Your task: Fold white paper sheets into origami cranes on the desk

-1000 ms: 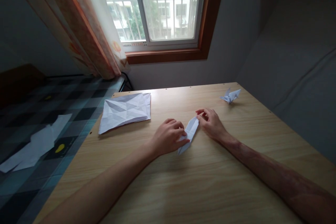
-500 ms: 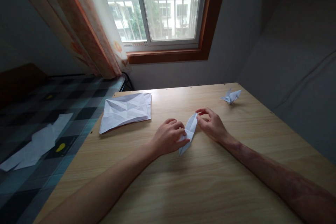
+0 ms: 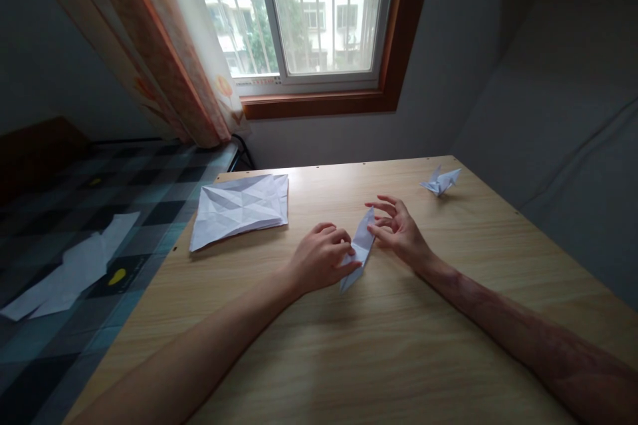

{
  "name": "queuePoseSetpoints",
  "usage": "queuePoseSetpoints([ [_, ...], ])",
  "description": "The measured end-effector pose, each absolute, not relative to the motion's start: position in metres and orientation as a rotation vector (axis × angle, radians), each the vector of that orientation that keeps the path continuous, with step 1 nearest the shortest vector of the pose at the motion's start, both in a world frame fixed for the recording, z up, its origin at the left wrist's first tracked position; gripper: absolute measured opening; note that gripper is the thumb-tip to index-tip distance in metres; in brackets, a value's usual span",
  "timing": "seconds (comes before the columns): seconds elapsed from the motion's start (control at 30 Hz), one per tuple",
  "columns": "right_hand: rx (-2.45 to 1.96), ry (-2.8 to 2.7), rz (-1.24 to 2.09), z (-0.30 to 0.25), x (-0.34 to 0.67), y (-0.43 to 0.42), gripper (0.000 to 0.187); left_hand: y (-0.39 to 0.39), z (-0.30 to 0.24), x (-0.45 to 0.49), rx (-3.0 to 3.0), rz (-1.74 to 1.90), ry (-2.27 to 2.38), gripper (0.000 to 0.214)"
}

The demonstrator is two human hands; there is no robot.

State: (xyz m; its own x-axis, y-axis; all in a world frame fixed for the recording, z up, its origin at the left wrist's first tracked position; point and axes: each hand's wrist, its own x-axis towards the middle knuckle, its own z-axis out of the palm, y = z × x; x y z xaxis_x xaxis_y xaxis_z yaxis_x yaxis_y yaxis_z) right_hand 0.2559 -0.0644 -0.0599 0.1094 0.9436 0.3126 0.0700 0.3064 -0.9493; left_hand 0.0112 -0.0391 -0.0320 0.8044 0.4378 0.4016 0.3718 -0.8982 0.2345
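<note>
A narrow folded white paper piece (image 3: 361, 247) lies on the wooden table (image 3: 409, 345), its far tip raised. My left hand (image 3: 321, 259) presses down on the paper's near half with curled fingers. My right hand (image 3: 396, 229) is at the paper's far tip, thumb and fingers pinching and lifting its edge, the other fingers spread.
A creased, unfolded white sheet (image 3: 240, 207) lies on the table's far left. A finished paper crane (image 3: 441, 180) stands at the far right corner. Left of the table is a checked bed cover with white paper scraps (image 3: 70, 272). A window and curtain are behind.
My right hand has lifted the far tip of the folded paper up and toward the left, its fingers spreading. My left hand has stayed in place on the paper.
</note>
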Motion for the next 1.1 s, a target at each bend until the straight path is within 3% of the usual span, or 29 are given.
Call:
queuePoseSetpoints([
  [0.1, -1.066, -1.369, 0.975, -0.058, 0.253, -0.069, 0.072, -0.039, -0.031, 0.011, 2.839, 0.694, 0.678, 0.027],
  [0.23, -1.106, -1.597, 0.901, -0.051, 0.25, -0.078, 0.029, -0.037, -0.032, 0.011, 2.842, 0.725, 0.713, 0.027],
  [0.33, -1.077, -1.753, 0.77, -0.048, 0.249, -0.081, 0.018, -0.037, -0.034, 0.011, 2.845, 0.756, 0.743, 0.027],
  [0.6, -0.947, -2.004, 0.556, -0.052, 0.253, -0.078, 0.029, -0.027, -0.036, 0.007, 2.667, 0.726, 0.715, 0.033],
  [0.83, -0.915, -2.185, 0.431, -0.045, 0.252, -0.081, 0.041, -0.009, -0.036, -0.005, 2.357, 0.725, 0.583, 0.015],
  [1.1, -0.837, -2.296, 0.412, -0.042, 0.255, -0.084, 0.055, -0.011, -0.032, -0.006, 2.242, 0.728, 0.636, 0.017],
])
